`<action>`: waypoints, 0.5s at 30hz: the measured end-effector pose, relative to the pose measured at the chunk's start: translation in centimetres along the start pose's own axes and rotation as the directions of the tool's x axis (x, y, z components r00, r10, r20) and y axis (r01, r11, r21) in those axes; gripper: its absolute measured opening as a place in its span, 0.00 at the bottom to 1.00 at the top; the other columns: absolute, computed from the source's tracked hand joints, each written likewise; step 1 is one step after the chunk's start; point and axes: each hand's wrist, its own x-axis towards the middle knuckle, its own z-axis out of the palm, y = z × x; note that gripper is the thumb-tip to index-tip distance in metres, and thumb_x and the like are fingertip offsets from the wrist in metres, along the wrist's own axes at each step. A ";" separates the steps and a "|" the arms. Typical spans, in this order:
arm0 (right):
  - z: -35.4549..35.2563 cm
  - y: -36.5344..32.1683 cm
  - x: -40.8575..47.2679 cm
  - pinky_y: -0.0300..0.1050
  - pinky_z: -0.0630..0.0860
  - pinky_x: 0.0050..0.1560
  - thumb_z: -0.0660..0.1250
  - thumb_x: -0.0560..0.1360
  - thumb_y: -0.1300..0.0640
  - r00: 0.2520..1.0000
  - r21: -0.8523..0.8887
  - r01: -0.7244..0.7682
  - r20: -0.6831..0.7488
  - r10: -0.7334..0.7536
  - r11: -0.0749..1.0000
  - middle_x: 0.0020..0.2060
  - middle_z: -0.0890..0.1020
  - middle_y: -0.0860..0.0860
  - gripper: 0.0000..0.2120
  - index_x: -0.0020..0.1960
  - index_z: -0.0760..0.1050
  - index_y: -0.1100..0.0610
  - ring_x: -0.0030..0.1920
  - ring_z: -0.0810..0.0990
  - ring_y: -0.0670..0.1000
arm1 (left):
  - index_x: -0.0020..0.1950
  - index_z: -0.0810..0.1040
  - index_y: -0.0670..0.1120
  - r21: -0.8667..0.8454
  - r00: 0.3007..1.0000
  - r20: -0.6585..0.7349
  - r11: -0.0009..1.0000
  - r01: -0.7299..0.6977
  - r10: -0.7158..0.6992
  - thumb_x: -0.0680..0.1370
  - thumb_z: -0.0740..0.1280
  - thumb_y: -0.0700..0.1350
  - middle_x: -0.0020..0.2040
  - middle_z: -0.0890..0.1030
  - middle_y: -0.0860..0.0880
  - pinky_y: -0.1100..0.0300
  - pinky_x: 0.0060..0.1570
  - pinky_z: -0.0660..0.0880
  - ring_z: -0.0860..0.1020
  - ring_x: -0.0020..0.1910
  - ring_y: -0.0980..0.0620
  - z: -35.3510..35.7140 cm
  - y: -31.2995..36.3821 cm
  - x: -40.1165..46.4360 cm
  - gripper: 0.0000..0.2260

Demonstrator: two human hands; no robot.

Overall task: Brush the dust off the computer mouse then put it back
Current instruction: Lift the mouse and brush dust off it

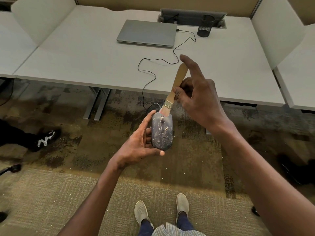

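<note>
My left hand (139,142) holds a dark wired computer mouse (162,132), streaked with pale dust, out over the carpet in front of the desk. My right hand (197,96) grips a small paintbrush (175,89) by its wooden handle, index finger raised. The bristles touch the front end of the mouse near the scroll wheel. The mouse's black cable (153,74) runs up onto the desk and loops toward the laptop.
A white desk (85,57) stands ahead with a closed grey laptop (147,33) and a black mesh pen cup (205,26) at the back. Another person's black shoe (46,139) is on the carpet at left. My own feet are below.
</note>
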 end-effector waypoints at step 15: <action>-0.4 -0.5 -0.6 0.39 0.82 0.43 0.70 0.79 0.64 1.000 -0.071 0.013 -0.010 -0.014 0.997 0.36 0.83 0.52 0.37 0.82 0.55 0.57 0.34 0.83 0.48 | 0.80 0.52 0.66 0.006 1.000 -0.007 1.000 -0.009 0.009 0.67 0.79 0.28 0.70 0.76 0.44 0.43 0.63 0.78 0.79 0.67 0.44 0.6 -0.1 -0.4 0.57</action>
